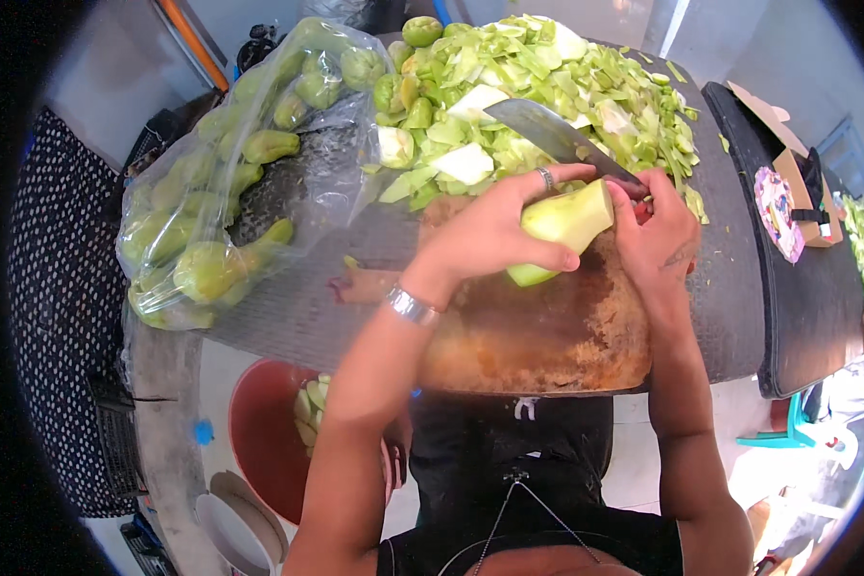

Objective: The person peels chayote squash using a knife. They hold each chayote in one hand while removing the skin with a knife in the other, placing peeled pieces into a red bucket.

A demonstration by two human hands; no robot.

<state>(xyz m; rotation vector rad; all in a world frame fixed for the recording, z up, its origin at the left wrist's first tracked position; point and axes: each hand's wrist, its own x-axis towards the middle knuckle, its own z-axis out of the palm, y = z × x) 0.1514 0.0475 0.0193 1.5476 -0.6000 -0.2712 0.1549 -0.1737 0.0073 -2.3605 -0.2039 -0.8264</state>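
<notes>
My left hand (485, 226), with a ring and a metal watch, is closed around a peeled, pale green papaya (568, 219). The papaya is held above a worn wooden cutting board (528, 341). In my right hand (664, 235) is a knife (547, 128), its wide dark blade pointing up and left past the fruit. Some red of its handle shows between my fingers. Just beyond both hands lies a heap of green peelings (634, 115) with pale cut chunks among them. A clear plastic bag (187, 216) of unpeeled green papayas lies to the left.
Below the table's left side stands a red bucket (259, 422) with pale pieces inside, beside a white bucket (228, 530). On another dark table at right sits an open cardboard box (799, 187). Another person (859, 384) is partly visible at the right edge.
</notes>
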